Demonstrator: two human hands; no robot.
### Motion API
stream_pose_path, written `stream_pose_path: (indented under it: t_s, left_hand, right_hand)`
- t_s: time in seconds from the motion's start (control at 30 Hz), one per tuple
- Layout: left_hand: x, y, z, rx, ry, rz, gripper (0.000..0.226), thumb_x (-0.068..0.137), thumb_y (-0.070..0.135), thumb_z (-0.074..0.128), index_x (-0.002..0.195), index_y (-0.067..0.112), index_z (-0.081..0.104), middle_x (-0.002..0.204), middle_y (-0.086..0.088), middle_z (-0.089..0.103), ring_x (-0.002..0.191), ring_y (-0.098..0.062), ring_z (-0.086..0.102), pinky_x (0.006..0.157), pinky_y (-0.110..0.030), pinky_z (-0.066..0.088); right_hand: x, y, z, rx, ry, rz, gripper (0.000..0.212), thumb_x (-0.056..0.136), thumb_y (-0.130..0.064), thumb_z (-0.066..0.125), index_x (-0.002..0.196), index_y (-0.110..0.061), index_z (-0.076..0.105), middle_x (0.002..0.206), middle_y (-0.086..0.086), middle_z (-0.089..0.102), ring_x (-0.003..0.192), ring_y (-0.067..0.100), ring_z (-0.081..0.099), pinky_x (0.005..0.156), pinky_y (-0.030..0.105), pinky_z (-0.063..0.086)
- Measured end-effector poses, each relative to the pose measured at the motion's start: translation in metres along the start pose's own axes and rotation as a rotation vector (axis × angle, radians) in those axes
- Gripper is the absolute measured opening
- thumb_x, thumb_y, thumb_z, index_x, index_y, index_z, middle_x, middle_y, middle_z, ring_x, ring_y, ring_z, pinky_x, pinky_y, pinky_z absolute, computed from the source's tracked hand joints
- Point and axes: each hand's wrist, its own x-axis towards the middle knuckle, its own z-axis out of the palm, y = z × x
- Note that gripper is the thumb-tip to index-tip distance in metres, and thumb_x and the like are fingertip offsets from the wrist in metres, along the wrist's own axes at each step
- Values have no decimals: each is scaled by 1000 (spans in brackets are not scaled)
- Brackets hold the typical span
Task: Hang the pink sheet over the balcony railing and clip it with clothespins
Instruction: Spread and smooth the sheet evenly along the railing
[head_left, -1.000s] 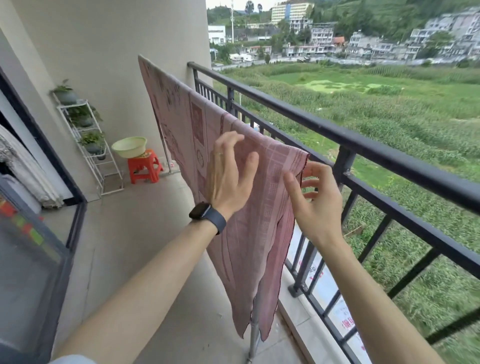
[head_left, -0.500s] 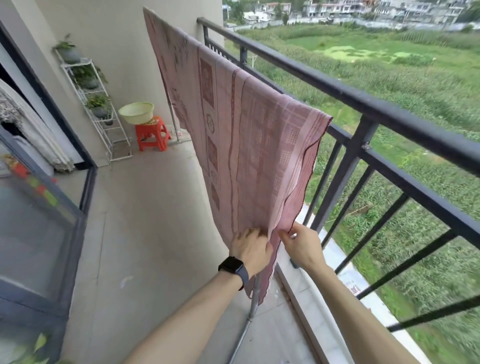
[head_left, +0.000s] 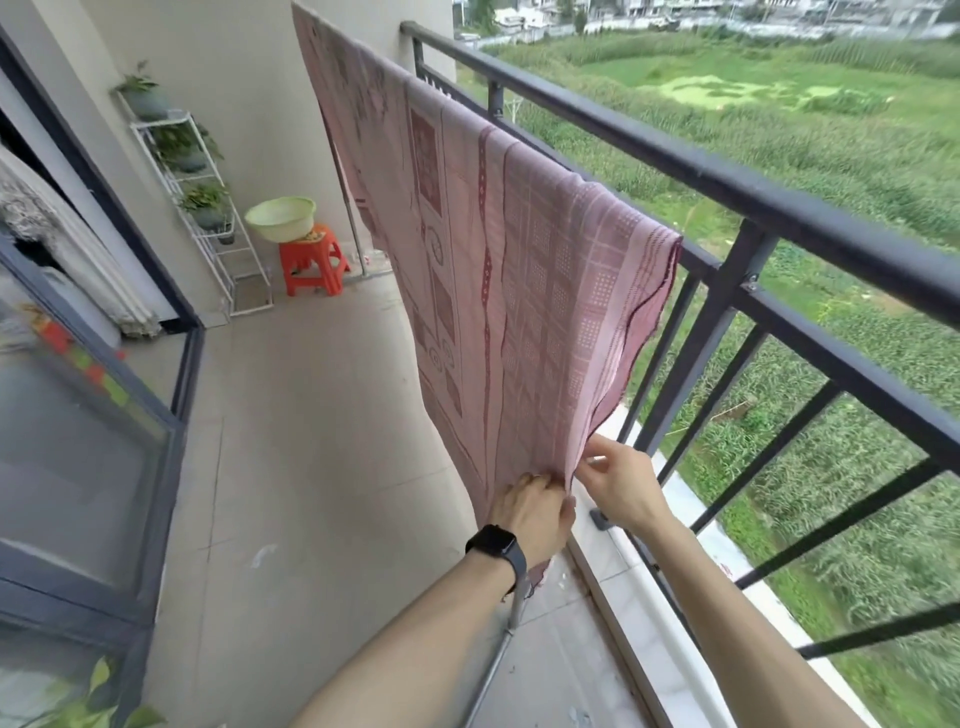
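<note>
- Head view: both hands meet at the lower edge of the pink sheet (head_left: 519, 249), low in the middle of the scene.
- The left hand (head_left: 530, 512), with a dark watch (head_left: 493, 546) on its wrist, is closed on the sheet's bottom edge, fingers curled into the cloth.
- The right hand (head_left: 621, 483), just right of the left and almost touching it, pinches the same edge from the railing side, where the cloth narrows to a fold.
- Above the grip the sheet rises up and away, draped over a line that runs beside the dark railing (head_left: 779, 208); whether it touches the top rail I cannot tell.
- Right of the grip the railing's bars stand in front of green fields.
- Far up and left of the grip a green basin (head_left: 280, 218) sits on an orange stool (head_left: 311, 260), next to a white plant rack (head_left: 208, 197).
</note>
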Motion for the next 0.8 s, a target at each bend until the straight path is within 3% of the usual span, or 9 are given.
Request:
stream_pose_path:
  t_s: [0.13, 0.3, 0.37, 0.47, 0.57, 0.67, 0.8]
  left_hand:
    - [5, -14, -17, -10, -102, 51, 22, 94, 38, 44, 103, 25, 58, 113, -6, 61, 103, -32, 59, 79, -38, 46]
    - [-7, -63, -24, -48, -193, -4, 30, 94, 33, 47, 121, 31, 57, 121, -3, 61, 112, -30, 58, 86, -34, 47]
    - [-15, -89, -21, -43, -200, -52, 32, 93, 33, 47, 123, 34, 56, 124, 1, 61, 116, -27, 57, 89, -34, 47]
    - [-31, -130, -21, -10, -218, -134, 37, 93, 31, 48, 130, 35, 54, 132, 3, 58, 123, -23, 53, 94, -34, 43]
    - [-44, -175, -21, 27, -240, -188, 42, 94, 31, 49, 135, 31, 51, 135, 0, 57, 125, -25, 52, 95, -35, 43]
    - [-53, -222, -23, 15, -243, -276, 44, 93, 31, 51, 136, 29, 52, 133, -2, 59, 121, -28, 54, 94, -37, 46]
    - [-53, -296, -49, -22, -172, -342, 46, 91, 29, 51, 138, 27, 53, 138, -1, 58, 125, -30, 53, 98, -37, 45]
  right_hand:
    - [-11, 2, 4, 34, -40, 2, 24, 93, -15, 58, 97, -32, 74, 93, -20, 75, 79, -8, 68, 62, 5, 43]
    - [-33, 11, 25, 85, 107, 49, 20, 96, -19, 62, 102, -34, 74, 97, -26, 70, 84, -8, 66, 71, 2, 46]
    - [-44, 17, 43, 73, 121, 71, 21, 96, -19, 62, 99, -37, 72, 94, -26, 70, 84, -6, 67, 78, 13, 53]
    - [-57, 20, 79, -16, 31, 94, 22, 94, -15, 61, 100, -32, 74, 91, -18, 71, 84, 4, 69, 82, 32, 57]
    - [-53, 2, 120, -88, -124, 79, 23, 93, -18, 59, 106, -29, 74, 99, -5, 75, 93, 18, 70, 82, 28, 51]
    - [-33, -30, 159, -186, -222, -16, 24, 95, -20, 58, 113, -27, 73, 113, -7, 73, 105, 20, 66, 79, 20, 38]
    - [18, -81, 212, -260, -254, -143, 26, 96, -25, 60, 119, -29, 69, 126, -10, 67, 118, 17, 59, 89, 31, 48]
